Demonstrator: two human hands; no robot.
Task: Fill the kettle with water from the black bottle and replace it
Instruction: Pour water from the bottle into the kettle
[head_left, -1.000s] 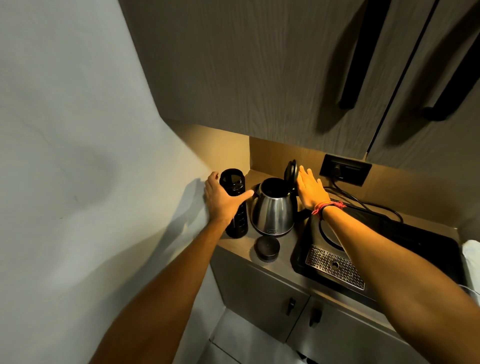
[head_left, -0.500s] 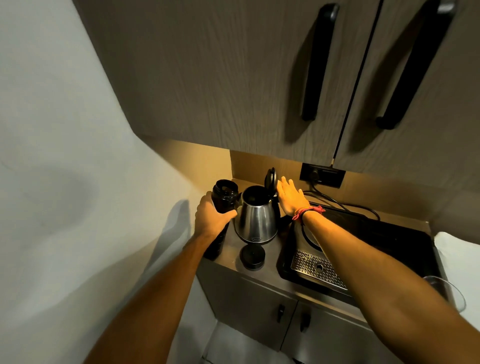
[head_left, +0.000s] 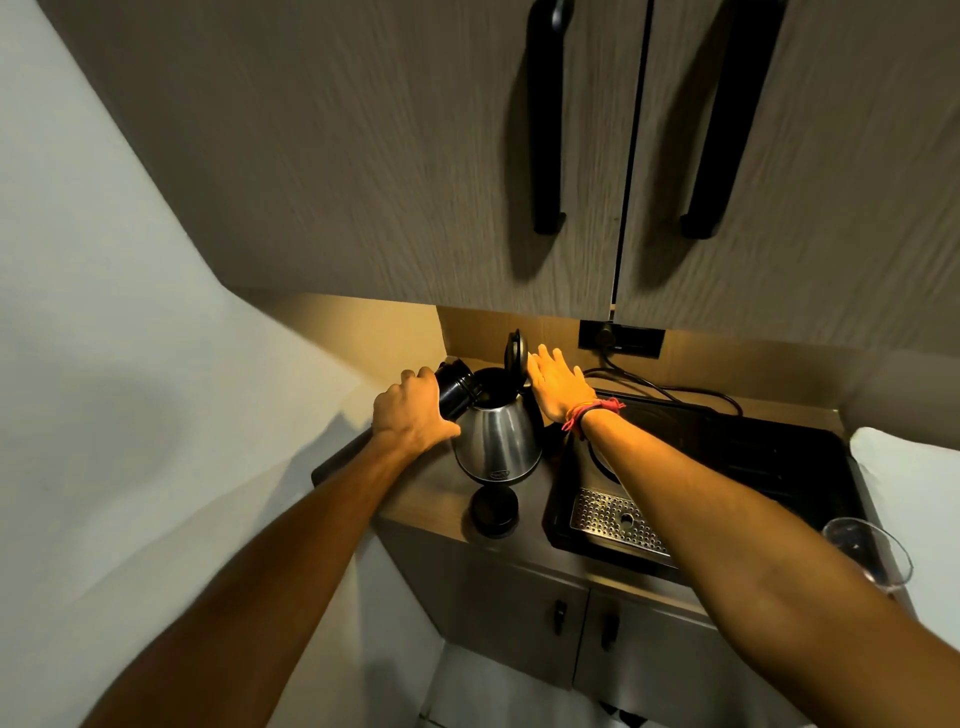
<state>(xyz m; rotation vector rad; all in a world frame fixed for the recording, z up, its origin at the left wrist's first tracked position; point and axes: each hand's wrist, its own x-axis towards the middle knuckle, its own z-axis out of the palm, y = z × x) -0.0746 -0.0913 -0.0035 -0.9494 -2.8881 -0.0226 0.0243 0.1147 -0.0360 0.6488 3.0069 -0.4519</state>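
Note:
A steel kettle (head_left: 497, 441) stands on the counter with its black lid (head_left: 515, 351) flipped up. My left hand (head_left: 413, 413) grips the black bottle (head_left: 456, 387), which is lifted and tilted with its open mouth over the kettle's opening. My right hand (head_left: 558, 382) is flat with fingers spread, resting against the raised lid and the kettle's handle side. The bottle's black cap (head_left: 494, 512) lies on the counter in front of the kettle. No water stream can be made out.
A black hob with a perforated metal tray (head_left: 618, 522) sits right of the kettle. A wall socket (head_left: 621, 338) with cables is behind it. An upper cabinet (head_left: 415, 156) hangs low overhead. A clear glass (head_left: 867, 553) stands at the right edge. A wall runs along the left.
My left hand lifted the black bottle off the counter and tipped it toward the kettle's opening. My right hand stayed at the open lid. The camera tilted upward.

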